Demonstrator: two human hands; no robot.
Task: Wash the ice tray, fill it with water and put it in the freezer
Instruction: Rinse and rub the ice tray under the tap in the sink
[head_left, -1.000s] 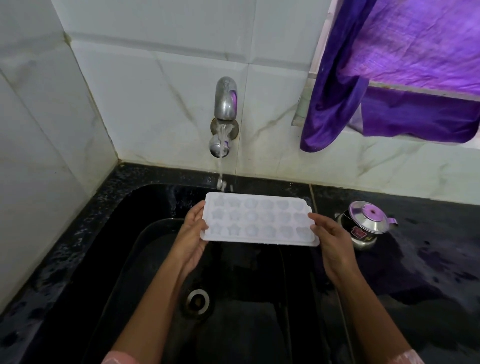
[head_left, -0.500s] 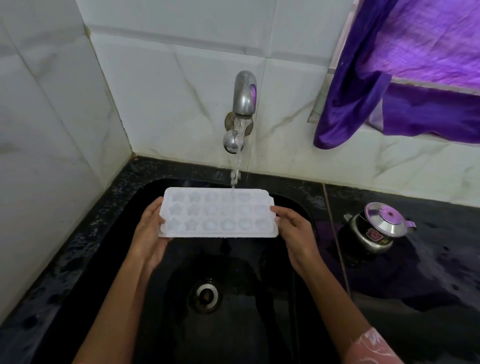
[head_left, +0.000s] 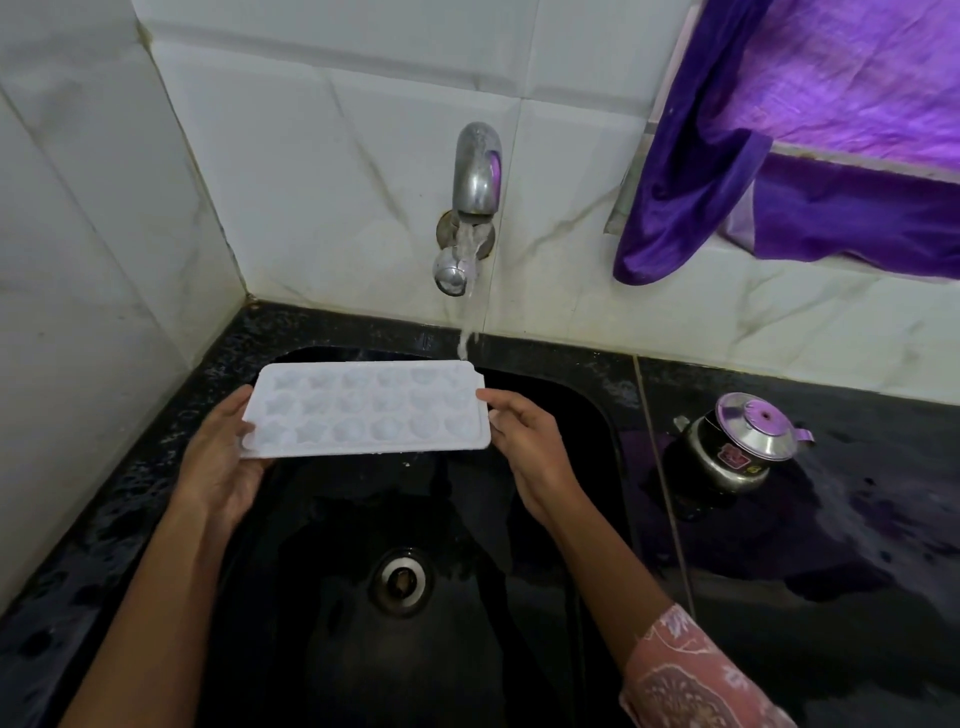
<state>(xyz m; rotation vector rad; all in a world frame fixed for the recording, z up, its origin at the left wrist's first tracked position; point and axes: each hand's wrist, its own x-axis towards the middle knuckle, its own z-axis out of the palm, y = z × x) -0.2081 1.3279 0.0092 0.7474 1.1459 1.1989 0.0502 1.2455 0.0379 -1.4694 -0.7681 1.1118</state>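
Observation:
A white ice tray (head_left: 366, 410) with star and round moulds is held level over the black sink (head_left: 582, 405). My left hand (head_left: 221, 457) grips its left end, thumb on top and fingers underneath. My right hand (head_left: 524, 441) holds the right end, thumb on the rim. Water runs from the metal tap (head_left: 475, 171) on the tiled wall and lands on the tray's far right corner.
The sink drain (head_left: 400, 581) lies below the tray. A small steel kettle (head_left: 737, 441) stands on the wet black counter (head_left: 831, 545) to the right. A purple cloth (head_left: 779, 156) hangs at the window ledge, upper right. White tiled walls close the left and back.
The tray has shifted to the left under the stream, so the water now strikes its far right corner instead of the far left edge. Both hands kept their hold.

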